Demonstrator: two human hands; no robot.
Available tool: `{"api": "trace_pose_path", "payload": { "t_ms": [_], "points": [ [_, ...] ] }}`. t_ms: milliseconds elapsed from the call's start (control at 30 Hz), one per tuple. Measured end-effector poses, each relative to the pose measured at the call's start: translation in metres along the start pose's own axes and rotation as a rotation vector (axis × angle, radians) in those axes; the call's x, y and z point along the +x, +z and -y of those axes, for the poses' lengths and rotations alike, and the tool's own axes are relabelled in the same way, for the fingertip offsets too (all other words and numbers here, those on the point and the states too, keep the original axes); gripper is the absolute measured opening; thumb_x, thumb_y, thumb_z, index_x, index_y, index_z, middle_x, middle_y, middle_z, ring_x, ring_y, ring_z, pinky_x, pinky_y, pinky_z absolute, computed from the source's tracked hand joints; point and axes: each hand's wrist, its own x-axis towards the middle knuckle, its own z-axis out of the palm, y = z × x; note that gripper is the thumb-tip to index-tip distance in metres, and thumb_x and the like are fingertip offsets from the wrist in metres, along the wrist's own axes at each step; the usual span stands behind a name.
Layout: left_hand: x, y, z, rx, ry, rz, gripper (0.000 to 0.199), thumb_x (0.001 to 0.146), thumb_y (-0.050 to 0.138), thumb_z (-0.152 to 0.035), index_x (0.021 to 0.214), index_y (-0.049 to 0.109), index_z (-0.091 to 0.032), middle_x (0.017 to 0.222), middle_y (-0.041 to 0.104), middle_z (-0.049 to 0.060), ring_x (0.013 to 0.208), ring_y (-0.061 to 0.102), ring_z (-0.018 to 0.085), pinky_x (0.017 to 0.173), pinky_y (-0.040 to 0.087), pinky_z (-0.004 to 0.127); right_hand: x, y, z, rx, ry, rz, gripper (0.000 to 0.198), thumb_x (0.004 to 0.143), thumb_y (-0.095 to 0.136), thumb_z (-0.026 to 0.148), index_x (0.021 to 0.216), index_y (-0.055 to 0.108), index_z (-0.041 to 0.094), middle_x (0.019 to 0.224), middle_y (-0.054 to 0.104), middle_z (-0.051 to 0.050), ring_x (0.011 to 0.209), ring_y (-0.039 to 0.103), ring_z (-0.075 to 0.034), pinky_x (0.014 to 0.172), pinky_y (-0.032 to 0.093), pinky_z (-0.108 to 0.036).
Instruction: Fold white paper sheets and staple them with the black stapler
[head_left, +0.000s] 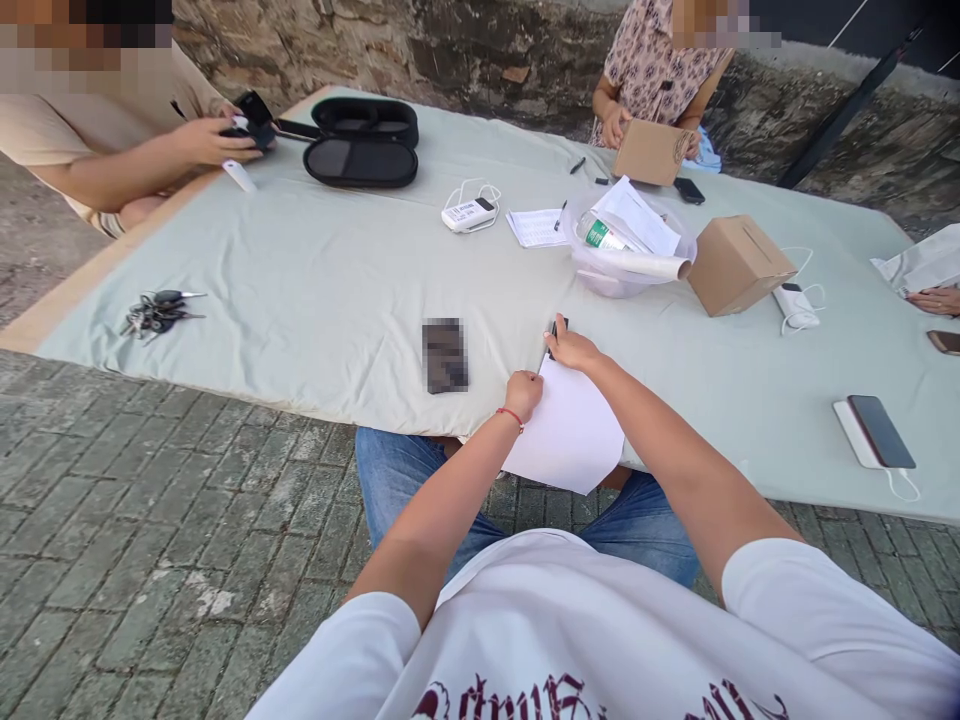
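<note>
A white sheet of paper (pixel 566 435) lies over the near edge of the cloth-covered table (pixel 300 290), half hanging over my lap. My left hand (pixel 523 393), with a red string at the wrist, pinches the sheet's left edge. My right hand (pixel 571 348) presses on the sheet's far corner and grips a small dark object, likely a pen, whose tip shows above the fingers. A dark phone (pixel 445 354) lies on the cloth just left of my left hand.
Keys (pixel 156 312) lie at the left. A black open case (pixel 361 142), a white device with cable (pixel 469 213), a clear bag of papers (pixel 630 245), a cardboard box (pixel 736 264) and a phone on a power bank (pixel 877 432) lie around. Other people sit far left, far side and right.
</note>
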Motion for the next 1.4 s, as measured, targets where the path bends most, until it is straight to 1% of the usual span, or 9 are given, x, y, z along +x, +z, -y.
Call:
{"api": "trace_pose_path", "payload": {
  "t_ms": [133,300,533,700,867,1033,1200,1400],
  "points": [
    [0.0,0.005,-0.002,-0.009,-0.021,-0.015,0.035,0.075,0.054,-0.009,0.051,0.031,-0.022,0.053,0.023,-0.005,0.054,0.023,0.01,0.053,0.018,0.028,-0.003,-0.002,0.001,0.004,-0.007,0.009,0.076,0.098,0.015,0.06,0.158,0.004,0.015,0.111,0.07,-0.017,0.095,0.065,-0.033,0.082,0.045,-0.044],
    [0.0,0.007,-0.005,-0.027,-0.041,-0.005,0.036,0.075,0.055,-0.009,0.052,0.031,-0.022,0.052,0.023,-0.005,0.053,0.024,0.01,0.053,0.019,0.028,-0.006,-0.004,0.002,0.008,-0.02,0.017,0.078,0.097,0.017,0.061,0.158,0.003,0.014,0.107,0.07,-0.017,0.094,0.066,-0.034,0.083,0.046,-0.045],
    [-0.001,0.006,-0.006,-0.025,-0.047,0.001,0.037,0.076,0.054,-0.008,0.051,0.03,-0.022,0.052,0.023,-0.005,0.052,0.023,0.01,0.054,0.019,0.029,-0.005,-0.003,0.001,-0.016,-0.029,0.006,0.079,0.097,0.015,0.062,0.158,0.002,0.015,0.115,0.068,-0.018,0.097,0.065,-0.033,0.082,0.046,-0.045],
    [-0.002,0.005,-0.009,-0.016,-0.048,0.002,0.038,0.075,0.055,-0.007,0.05,0.03,-0.022,0.051,0.023,-0.005,0.051,0.021,0.01,0.053,0.017,0.029,-0.006,-0.003,0.002,-0.021,-0.027,0.009,0.079,0.097,0.015,0.062,0.158,0.001,0.015,0.115,0.069,-0.019,0.096,0.066,-0.033,0.081,0.046,-0.044],
    [-0.005,0.005,-0.013,-0.013,-0.048,-0.001,0.04,0.075,0.053,-0.005,0.05,0.027,-0.022,0.05,0.02,-0.005,0.051,0.018,0.009,0.052,0.015,0.03,-0.007,-0.004,0.004,-0.054,-0.023,0.026,0.075,0.099,0.012,0.058,0.158,-0.001,0.014,0.12,0.067,-0.019,0.101,0.065,-0.034,0.081,0.046,-0.044],
    [-0.005,0.004,-0.013,-0.021,-0.052,0.004,0.039,0.074,0.053,-0.005,0.05,0.027,-0.022,0.051,0.02,-0.006,0.051,0.017,0.009,0.052,0.014,0.03,-0.011,-0.007,0.007,-0.093,-0.015,0.027,0.074,0.099,0.008,0.056,0.159,-0.001,0.013,0.117,0.068,-0.02,0.1,0.065,-0.035,0.08,0.046,-0.044],
    [-0.004,0.003,-0.01,-0.048,-0.053,0.022,0.038,0.072,0.057,-0.008,0.052,0.028,-0.022,0.051,0.02,-0.006,0.051,0.017,0.008,0.052,0.013,0.029,-0.013,-0.011,0.008,-0.163,-0.034,0.043,0.075,0.098,0.006,0.057,0.159,0.002,0.014,0.121,0.067,-0.02,0.103,0.064,-0.036,0.083,0.045,-0.046],
    [-0.002,0.004,-0.009,-0.057,-0.054,0.014,0.037,0.071,0.057,-0.007,0.051,0.028,-0.022,0.05,0.021,-0.006,0.051,0.017,0.008,0.052,0.013,0.029,-0.014,-0.009,0.008,-0.163,-0.034,0.039,0.074,0.098,0.004,0.056,0.158,0.0,0.014,0.12,0.067,-0.019,0.102,0.065,-0.034,0.084,0.046,-0.045]
  ]
}}
